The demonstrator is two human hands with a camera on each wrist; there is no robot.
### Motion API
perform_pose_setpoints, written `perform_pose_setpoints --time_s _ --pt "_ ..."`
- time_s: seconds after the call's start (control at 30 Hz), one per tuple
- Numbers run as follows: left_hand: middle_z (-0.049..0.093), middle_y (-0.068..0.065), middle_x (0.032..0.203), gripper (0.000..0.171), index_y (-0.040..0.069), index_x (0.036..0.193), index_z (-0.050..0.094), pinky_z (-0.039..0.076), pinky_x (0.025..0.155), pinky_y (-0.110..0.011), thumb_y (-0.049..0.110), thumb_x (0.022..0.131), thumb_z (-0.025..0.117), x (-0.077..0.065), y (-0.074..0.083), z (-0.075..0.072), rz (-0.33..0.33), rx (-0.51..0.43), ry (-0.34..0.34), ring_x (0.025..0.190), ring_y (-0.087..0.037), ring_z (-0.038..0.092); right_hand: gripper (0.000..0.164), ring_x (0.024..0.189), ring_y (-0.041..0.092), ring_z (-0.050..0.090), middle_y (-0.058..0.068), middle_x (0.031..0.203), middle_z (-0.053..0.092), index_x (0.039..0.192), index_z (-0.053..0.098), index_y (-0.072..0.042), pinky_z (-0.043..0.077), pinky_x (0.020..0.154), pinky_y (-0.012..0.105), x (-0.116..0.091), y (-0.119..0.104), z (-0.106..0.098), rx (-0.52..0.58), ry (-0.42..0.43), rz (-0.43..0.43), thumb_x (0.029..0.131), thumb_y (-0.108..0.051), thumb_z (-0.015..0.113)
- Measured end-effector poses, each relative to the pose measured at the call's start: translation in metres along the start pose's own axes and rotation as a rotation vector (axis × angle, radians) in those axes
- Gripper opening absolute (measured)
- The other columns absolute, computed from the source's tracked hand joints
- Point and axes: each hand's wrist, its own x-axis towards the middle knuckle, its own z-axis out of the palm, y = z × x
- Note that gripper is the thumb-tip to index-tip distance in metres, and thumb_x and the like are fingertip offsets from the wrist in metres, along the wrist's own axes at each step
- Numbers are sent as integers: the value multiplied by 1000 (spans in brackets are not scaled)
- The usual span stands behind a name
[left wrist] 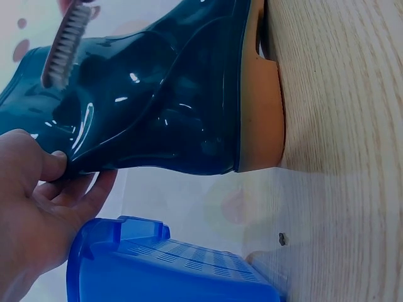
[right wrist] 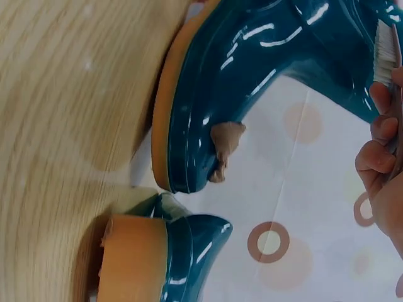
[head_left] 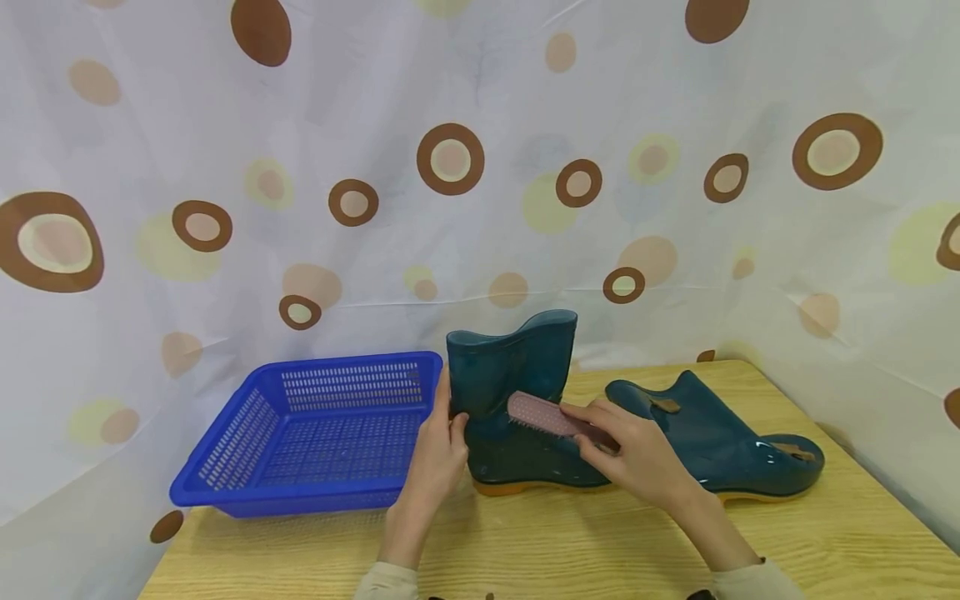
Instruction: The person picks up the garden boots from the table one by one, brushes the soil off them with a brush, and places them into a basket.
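A dark green rain boot with an orange sole stands upright on the table. My left hand pinches the back of its shaft, thumb on the near side and fingers behind, as the left wrist view shows. In my right hand is a pink brush with pale bristles, held over the boot's ankle area; whether the bristles touch it I cannot tell. A brown patch clings to the toe of this boot. A second green boot lies on its side at the right, with brown patches on it.
A blue plastic basket with slotted walls stands left of the upright boot, close to my left hand. The wooden table runs back to a white curtain with brown and yellow circles.
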Motion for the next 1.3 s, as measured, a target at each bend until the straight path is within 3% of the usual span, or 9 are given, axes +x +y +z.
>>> perform_pose_setpoints --time_s 0.53,0.87,1.13,1.3 --pt "29 -17 161 76 23 161 4 43 108 -55 -1 102 45 0 -1 0 5 0 12 136 -37 48 46 62 -3 42 -12 90 58 128 68 -17 34 51 10 -12 10 -15 -10 27 113 85 -3 74" --pt "26 -10 163 77 29 161 4 37 113 -53 1 103 46 1 1 -1 -54 -32 -13 140 -34 45 44 64 -2 43 -7 93 64 125 68 -12 34 52 13 -19 21 -21 39 64 153 84 4 72" --pt "30 -13 162 78 28 161 3 40 110 -54 0 103 46 0 -1 0 -38 -25 -6 136 -35 49 41 71 0 49 -1 102 70 125 68 -13 39 56 13 -25 30 -27 1 73 239 86 1 71" --pt "36 -16 158 78 28 161 3 43 108 -54 -1 102 46 0 -1 0 -35 -26 -4 130 -36 54 37 72 -2 48 -1 102 70 125 69 -15 40 57 17 -29 36 -30 -83 34 317 89 -8 71"
